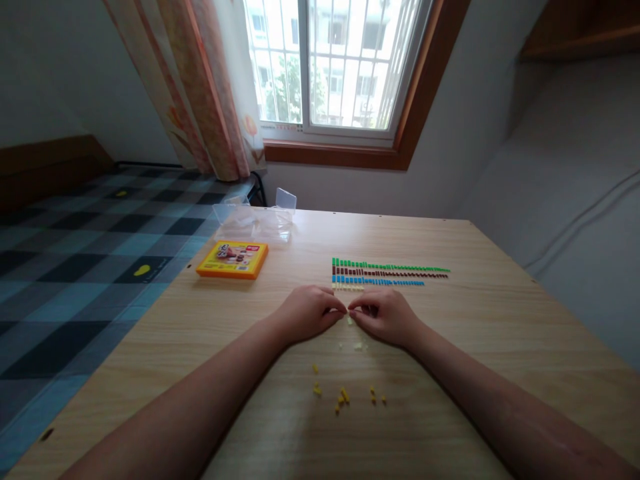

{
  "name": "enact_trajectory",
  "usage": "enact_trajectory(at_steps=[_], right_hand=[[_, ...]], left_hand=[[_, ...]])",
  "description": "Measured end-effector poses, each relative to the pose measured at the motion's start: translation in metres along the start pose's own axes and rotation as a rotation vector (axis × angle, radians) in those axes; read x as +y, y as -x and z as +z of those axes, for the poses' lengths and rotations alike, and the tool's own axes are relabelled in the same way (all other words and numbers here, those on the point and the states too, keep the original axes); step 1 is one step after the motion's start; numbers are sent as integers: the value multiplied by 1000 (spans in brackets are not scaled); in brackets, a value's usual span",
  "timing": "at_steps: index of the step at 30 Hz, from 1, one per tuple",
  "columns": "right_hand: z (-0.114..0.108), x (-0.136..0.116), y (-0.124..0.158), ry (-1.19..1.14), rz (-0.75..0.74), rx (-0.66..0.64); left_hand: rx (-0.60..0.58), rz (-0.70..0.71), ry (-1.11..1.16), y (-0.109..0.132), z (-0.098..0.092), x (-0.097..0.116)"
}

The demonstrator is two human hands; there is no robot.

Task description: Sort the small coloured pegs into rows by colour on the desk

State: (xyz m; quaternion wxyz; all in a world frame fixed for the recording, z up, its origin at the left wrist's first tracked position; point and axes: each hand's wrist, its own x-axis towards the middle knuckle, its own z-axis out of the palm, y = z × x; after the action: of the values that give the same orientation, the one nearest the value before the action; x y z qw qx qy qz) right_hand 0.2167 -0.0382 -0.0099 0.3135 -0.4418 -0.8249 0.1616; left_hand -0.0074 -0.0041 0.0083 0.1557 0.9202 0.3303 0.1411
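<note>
Lowest in the frame, at bottom centre, a scatter of small loose yellow plastic bits (343, 395) lies on the pale wood-grain surface (500, 373), with your forearms passing on either side. Just above them sit a few cream-coloured bits (357, 346), right under your wrists, likely kept close so they are easy to pick from.

At frame centre your left hand (307, 312) and right hand (385, 317) meet tip to tip. Each grip is pressed together, thumb to forefinger, and the 2 close on a tiny pale piece (349, 319) just off the surface. A thing this small seems to need fingertips only, so the other fingers are curled under.

Just above your knuckles lie 4 straight rows sorted by colour: a short pale yellow row (349, 287), then a blue row (377, 282), a brown row (390, 273) and a green row (390, 267), the longest. The pale row is touching close to your fingers, so a careless nudge could scatter it.

Left of centre rests a flat orange box (233, 259), and above it a clear plastic case (255, 223), well apart from your hands. A checked bed cover (75, 253) fills the left, and a barred window (330, 60) the top.
</note>
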Motion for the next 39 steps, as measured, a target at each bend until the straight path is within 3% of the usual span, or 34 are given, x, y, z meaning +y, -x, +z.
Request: enact_trajectory(at_steps=[8, 15, 24, 39], right_hand=[[2, 3, -1, 62, -2, -16], [-6, 5, 2, 122, 94, -54], [-27, 34, 2, 222, 282, 94], [-17, 41, -6, 242, 231, 38]], left_hand=[[-9, 0, 2, 0, 1, -2], [-12, -30, -7, -1, 0, -1], [-6, -63, 2, -1, 0, 0], [-4, -57, -2, -1, 1, -1]])
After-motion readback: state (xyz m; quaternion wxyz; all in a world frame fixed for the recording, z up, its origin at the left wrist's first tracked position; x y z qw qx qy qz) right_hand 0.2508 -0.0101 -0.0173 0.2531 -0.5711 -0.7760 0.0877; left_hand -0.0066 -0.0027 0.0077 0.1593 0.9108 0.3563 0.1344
